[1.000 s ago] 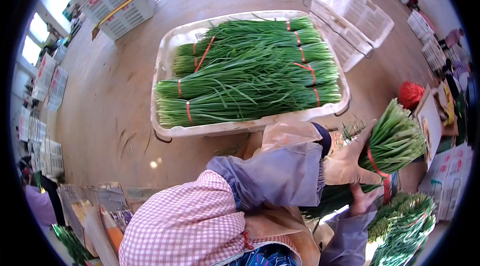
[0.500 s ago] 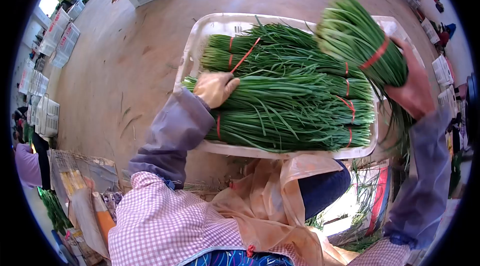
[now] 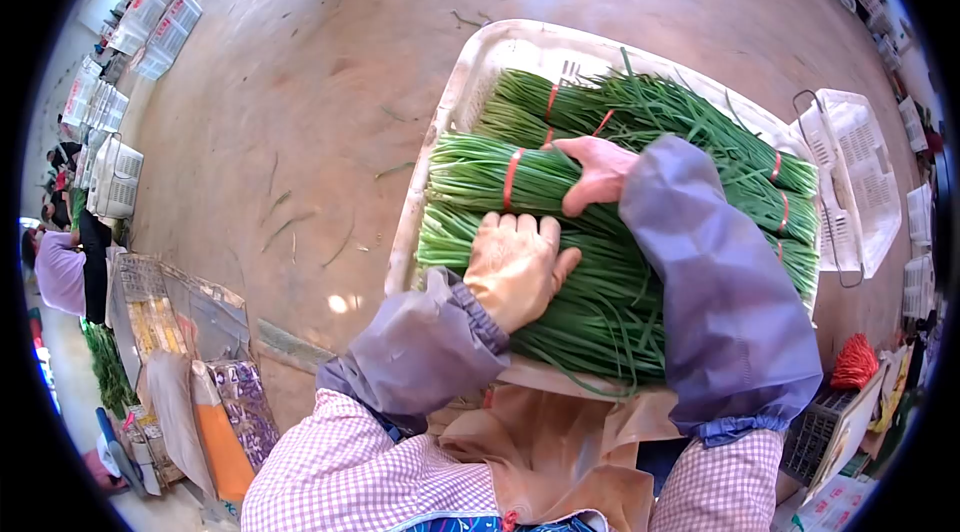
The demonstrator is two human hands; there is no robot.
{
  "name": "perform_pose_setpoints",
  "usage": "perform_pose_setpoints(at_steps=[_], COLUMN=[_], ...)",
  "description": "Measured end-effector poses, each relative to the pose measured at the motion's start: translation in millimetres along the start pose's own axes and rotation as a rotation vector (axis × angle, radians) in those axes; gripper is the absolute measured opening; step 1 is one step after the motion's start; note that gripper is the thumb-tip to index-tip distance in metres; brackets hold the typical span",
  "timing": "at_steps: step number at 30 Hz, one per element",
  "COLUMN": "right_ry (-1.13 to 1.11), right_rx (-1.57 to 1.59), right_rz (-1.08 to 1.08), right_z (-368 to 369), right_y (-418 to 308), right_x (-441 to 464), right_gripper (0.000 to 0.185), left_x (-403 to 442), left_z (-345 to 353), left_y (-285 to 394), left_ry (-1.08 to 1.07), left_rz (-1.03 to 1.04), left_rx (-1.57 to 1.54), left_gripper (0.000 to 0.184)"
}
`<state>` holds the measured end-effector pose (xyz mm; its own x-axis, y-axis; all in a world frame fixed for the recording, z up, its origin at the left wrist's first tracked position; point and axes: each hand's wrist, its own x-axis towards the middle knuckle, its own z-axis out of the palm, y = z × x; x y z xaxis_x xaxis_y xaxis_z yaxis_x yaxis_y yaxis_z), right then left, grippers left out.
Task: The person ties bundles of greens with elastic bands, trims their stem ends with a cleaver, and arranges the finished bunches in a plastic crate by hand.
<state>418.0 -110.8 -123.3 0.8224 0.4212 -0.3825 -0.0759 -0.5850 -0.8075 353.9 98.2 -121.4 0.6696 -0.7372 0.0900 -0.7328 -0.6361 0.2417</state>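
A white plastic crate (image 3: 408,257) holds several bundles of garlic chives tied with red bands. One thick bundle (image 3: 465,170) lies on the left side of the crate, its pale cut ends facing left. My right hand (image 3: 600,172) grips this bundle just right of its red band (image 3: 513,178), thumb and fingers astride the stalks. In a pale glove, my left hand (image 3: 515,267) lies flat on the chives closer to me, fingertips near the gripped bundle's lower side. My right forearm hides part of the crate's contents.
Another white crate (image 3: 850,172) with wire handles stands beyond the right side. A cluster of red bands (image 3: 854,362) sits at lower right. Stacked white crates (image 3: 165,32) line the left, where another person (image 3: 62,267) is. Flattened sacks (image 3: 215,422) lie at lower left.
My right hand has brought the raised chive bundle down and left into the crate. My left hand has shifted onto the chives beside it. The view has turned, so the crate appears tilted.
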Motion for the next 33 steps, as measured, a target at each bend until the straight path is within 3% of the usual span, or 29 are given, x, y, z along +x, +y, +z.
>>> perform_pose_setpoints(at_steps=[7, 11, 13, 17, 20, 23, 25, 28, 33], right_ry=[-0.043, 0.048, 0.266, 0.575, 0.679, 0.792, 0.949, 1.163, 1.296], right_rx=[0.27, -0.133, -0.519, -0.836, -0.772, -0.734, -0.638, -0.401, 0.291], right_rz=[0.094, 0.057, 0.181, 0.172, 0.352, 0.537, 0.475, 0.562, 0.709], right_z=[1, 7, 19, 33, 33, 44, 64, 113, 241], right_y=[25, 23, -2, 9, 30, 65, 86, 88, 96], right_x=[6, 2, -29, -110, -192, -292, -364, -439, -514], right_gripper=[0.076, 0.076, 0.082, 0.086, 0.085, 0.081, 0.073, 0.062, 0.045], left_x=[4, 9, 9, 9, 10, 12, 13, 21, 61], left_z=[-3, -2, -1, -7, -3, -13, -18, -18, 4], left_y=[-2, -3, -4, -7, -13, -8, -8, -2, 44], left_ry=[0.049, 0.083, 0.108, 0.167, 0.335, 0.365, 0.25, 0.125, 0.019], left_rz=[-0.008, 0.013, 0.037, 0.016, 0.068, 0.15, 0.211, 0.199, 0.243], left_rx=[-0.133, -0.177, -0.158, -0.282, -0.294, -0.159, -0.002, 0.108, 0.179], left_gripper=[0.044, 0.04, 0.038, 0.031, 0.024, 0.033, 0.051, 0.061, 0.065])
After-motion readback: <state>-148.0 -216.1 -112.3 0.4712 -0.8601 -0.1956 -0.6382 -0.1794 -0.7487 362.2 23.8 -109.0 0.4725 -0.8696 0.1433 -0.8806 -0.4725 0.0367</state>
